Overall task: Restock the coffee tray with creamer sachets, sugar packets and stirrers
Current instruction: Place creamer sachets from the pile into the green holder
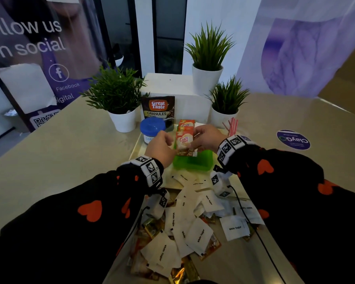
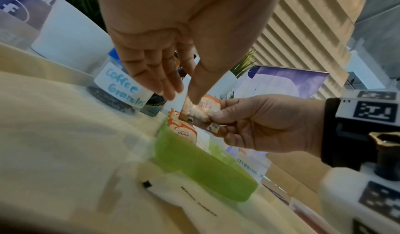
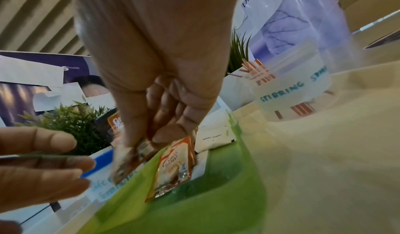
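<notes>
Creamer sachet held upright over the green bin, pinched at its right edge by the right hand, whose thumb and fingers are closed on the foil; the left hand has its fingers nearly straight, the thumb tip touching the sachet's upper left corner to steady it. More Coffee-mate sachets already stand on edge in a row at the bin's left end, with white sugar packets beside them in the same bin. To file this one well, I judge it should go down on edge against the front of that row, label facing the same way, the left hand bracing the row so nothing topples. Loose sugar packets and more sachets lie heaped on the tabletop nearer the person, not yet sorted. Stirrers stand in a clear cup at the tray's right.
</notes>
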Motion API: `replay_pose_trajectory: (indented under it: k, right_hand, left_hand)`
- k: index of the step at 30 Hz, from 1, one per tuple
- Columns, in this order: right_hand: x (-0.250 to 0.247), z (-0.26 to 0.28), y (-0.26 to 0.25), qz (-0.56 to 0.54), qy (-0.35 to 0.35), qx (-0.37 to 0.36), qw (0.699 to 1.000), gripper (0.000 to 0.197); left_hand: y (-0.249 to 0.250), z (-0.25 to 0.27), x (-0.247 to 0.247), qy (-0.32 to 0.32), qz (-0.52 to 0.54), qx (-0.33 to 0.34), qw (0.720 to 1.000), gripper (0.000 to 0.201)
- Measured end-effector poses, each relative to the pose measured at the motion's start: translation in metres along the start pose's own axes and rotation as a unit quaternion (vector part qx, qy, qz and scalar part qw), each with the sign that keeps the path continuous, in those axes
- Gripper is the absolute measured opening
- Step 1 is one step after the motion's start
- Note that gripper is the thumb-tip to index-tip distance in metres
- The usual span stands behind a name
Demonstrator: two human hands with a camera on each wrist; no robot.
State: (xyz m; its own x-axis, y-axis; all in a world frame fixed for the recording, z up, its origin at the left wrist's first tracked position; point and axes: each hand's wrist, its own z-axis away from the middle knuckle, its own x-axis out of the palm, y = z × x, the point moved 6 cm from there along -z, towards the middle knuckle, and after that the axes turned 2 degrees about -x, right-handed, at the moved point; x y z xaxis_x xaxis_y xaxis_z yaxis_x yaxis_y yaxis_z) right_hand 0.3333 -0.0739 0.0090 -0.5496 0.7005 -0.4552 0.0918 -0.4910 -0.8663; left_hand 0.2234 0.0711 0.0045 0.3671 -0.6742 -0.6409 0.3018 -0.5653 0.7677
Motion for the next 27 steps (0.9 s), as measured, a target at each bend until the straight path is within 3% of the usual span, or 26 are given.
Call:
replay_pose_trajectory:
  k: [5,15,22,27]
  right_hand:
    - [-0.001,-0.009,0.013,0.087,0.080,0.040,0.992,0.032]
    - [0.017,-0.028,0.023,0.210,0.111,0.092,0.967,0.061]
    - [0.022,-0.020,0.017,0.265,0.093,0.073,0.957,0.057]
    - [0.020,0.003,-0.007,0.284,0.098,-0.016,0.954,0.033]
  left_hand:
    - [-0.016,-0.001,0.015,-0.083,-0.136,-0.057,0.986,0.063]
    - [-0.025,-0.006,0.023,-0.109,-0.115,-0.075,0.985,0.054]
    - [-0.022,-0.003,0.022,-0.099,-0.130,-0.059,0.985,0.052]
    - [-0.010,0.007,0.006,-0.069,-0.168,0.019,0.983,0.034]
